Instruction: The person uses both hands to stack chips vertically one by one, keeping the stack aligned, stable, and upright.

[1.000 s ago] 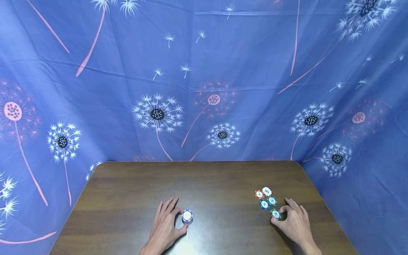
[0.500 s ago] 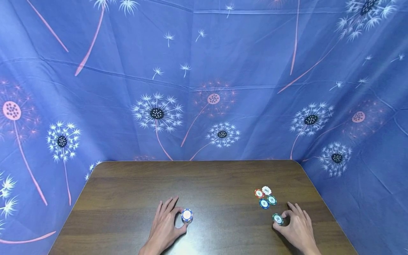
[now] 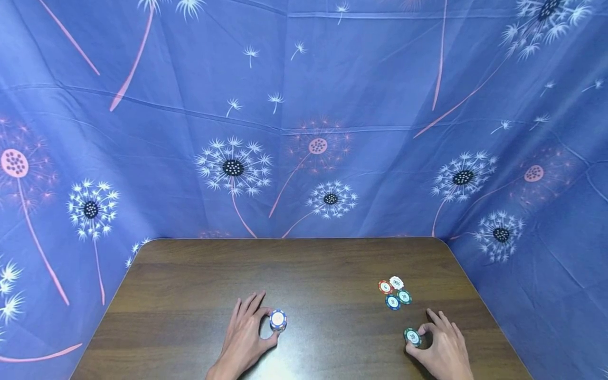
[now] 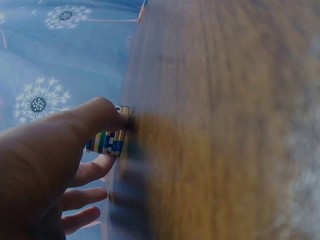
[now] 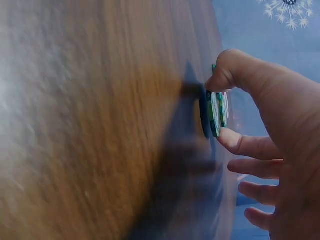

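On the left, a stack of poker chips (image 3: 278, 320) with a blue-and-white chip on top stands on the table. My left hand (image 3: 244, 335) pinches it between thumb and index finger, the other fingers stretched out. Several coloured layers of the stack show in the left wrist view. Over at the right, my right hand (image 3: 443, 343) pinches a green poker chip (image 3: 412, 337) marked 20 by its edges. The right wrist view shows this green chip (image 5: 213, 117) slightly above the table, with a dark shadow beside it.
Beyond the right hand lie a red chip (image 3: 385, 287), a white chip (image 3: 396, 283), a blue chip (image 3: 392, 302) and another green chip (image 3: 404, 296), close together. The brown wooden table (image 3: 304, 264) is bordered by a blue dandelion-print cloth (image 3: 285, 89) behind and at both sides.
My right hand has drawn the green chip toward me, away from the group of loose chips. The left hand and its stack stay in place.
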A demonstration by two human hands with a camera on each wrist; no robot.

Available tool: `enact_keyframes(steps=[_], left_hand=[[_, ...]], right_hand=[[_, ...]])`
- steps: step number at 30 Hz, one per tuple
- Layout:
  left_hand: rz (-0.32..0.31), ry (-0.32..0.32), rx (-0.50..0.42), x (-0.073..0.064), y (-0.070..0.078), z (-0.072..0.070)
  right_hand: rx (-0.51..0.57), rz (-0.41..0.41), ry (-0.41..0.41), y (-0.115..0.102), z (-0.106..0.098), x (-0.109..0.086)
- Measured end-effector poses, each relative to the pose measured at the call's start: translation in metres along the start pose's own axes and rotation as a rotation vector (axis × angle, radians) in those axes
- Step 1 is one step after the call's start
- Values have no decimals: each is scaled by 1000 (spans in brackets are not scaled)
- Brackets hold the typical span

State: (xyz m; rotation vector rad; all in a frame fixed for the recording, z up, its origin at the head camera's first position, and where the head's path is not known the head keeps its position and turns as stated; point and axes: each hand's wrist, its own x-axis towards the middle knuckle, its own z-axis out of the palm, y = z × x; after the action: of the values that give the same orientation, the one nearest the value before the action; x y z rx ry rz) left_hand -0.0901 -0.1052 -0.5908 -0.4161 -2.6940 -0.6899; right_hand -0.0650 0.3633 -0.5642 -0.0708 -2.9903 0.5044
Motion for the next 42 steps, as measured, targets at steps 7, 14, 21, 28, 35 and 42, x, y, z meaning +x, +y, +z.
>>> enact_keyframes(steps=[7,14,21,28,35,42], left_hand=[[-8,-9,6,-1,0,-2],[-10,-16,6,-1,0,-2],[-10,-17,9,0,0,-3],[6,-6,26,0,2,-4],[-1,-23,31,2,2,-5],[22,0,34,1,3,-5]], right_hand=[[25,-86,78,-17,5,-5],[33,-229,184,-41,18,-8],[62,-380,246,-74,35,-4],[82,-438,158,-115,44,2],[114,-532,84,-151,51,15],[108,-654,69,-177,58,26]])
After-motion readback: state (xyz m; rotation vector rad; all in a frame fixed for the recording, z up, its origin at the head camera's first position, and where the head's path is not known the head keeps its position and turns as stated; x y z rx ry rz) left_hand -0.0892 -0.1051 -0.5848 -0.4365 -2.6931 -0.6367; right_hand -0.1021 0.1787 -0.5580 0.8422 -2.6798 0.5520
